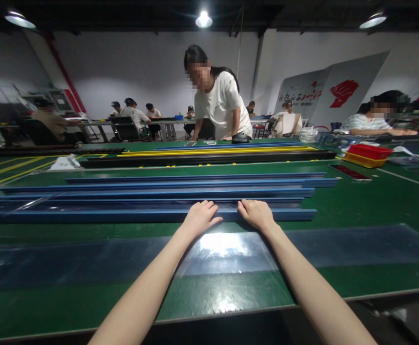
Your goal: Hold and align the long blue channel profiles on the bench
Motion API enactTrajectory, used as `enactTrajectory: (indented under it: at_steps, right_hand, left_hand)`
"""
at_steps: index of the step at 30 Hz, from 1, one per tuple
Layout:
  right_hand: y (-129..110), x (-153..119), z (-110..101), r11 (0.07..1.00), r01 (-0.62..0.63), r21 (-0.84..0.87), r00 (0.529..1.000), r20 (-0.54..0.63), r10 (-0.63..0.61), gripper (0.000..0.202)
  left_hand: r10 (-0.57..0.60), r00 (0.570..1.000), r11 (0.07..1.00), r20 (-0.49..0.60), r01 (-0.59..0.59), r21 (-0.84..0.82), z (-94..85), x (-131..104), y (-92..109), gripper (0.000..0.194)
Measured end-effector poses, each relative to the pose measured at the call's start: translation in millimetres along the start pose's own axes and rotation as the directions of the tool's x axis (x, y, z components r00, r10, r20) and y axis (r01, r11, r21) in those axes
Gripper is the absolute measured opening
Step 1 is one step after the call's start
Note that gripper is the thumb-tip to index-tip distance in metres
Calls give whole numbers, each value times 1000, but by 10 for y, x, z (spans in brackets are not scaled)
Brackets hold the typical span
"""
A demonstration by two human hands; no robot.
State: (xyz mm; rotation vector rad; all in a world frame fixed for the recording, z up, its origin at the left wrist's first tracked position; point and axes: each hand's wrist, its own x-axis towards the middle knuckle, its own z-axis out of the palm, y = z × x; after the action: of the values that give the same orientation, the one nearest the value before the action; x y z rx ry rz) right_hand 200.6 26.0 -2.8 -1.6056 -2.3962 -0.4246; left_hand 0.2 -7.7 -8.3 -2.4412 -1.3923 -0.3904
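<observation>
The near blue rail (pixel 152 215) is right under both hands, on the desk (pixel 123 306). It runs long from side to side, across the way the arms point. No hand is closer to it than the other, as both touch it. The right hand (pixel 255 212) is closer to its right end, and the left hand (pixel 202 216) is a little way along from there. To the left of the hands, the rail goes on until it leaves the view.

The fingers of both hands bend over the rail, with a gap between the hands. I cannot tell if they hold it tight or just press on it.

The rail is blue, long, thin and straight. Its front side looks flat and smooth. A shiny, clear bit shows far to the left of the hands.

More blue rails (pixel 123 188) lie just past the hands, in rows the same way. Past those are a black rail (pixel 212 159) and a yellow rail (pixel 216 153). A long clear sheet (pixel 338 247) lies flat on the near side of the hands, under the arms. It shines in the light.
</observation>
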Motion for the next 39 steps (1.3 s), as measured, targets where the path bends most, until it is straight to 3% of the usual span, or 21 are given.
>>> enactTrajectory:
  at_steps: [10,17,27,34,39]
  right_hand:
    - [243,-23,27,997,-74,-33,997,28,75,43]
    - [381,-71,64,987,-161,0,985,-58,160,41]
    - [347,-89,88,999,-34,-7,982,-185,32,40]
    - [174,-43,84,997,55,-56,963,-259,-67,40]
    - [88,-30,98,999,42,-9,977,-210,-42,39]
  left_hand:
    - [6,1000,1000,1,-6,3,-11,10,-20,30]
    - [-10,1000,1000,7,10,6,1,10,-29,29]
    - [-21,1000,1000,-2,21,11,22,9,-17,30]
    - [-16,1000,1000,-23,16,26,30,10,-22,30]
    - [-14,1000,1000,-24,15,28,38,7,-20,30]
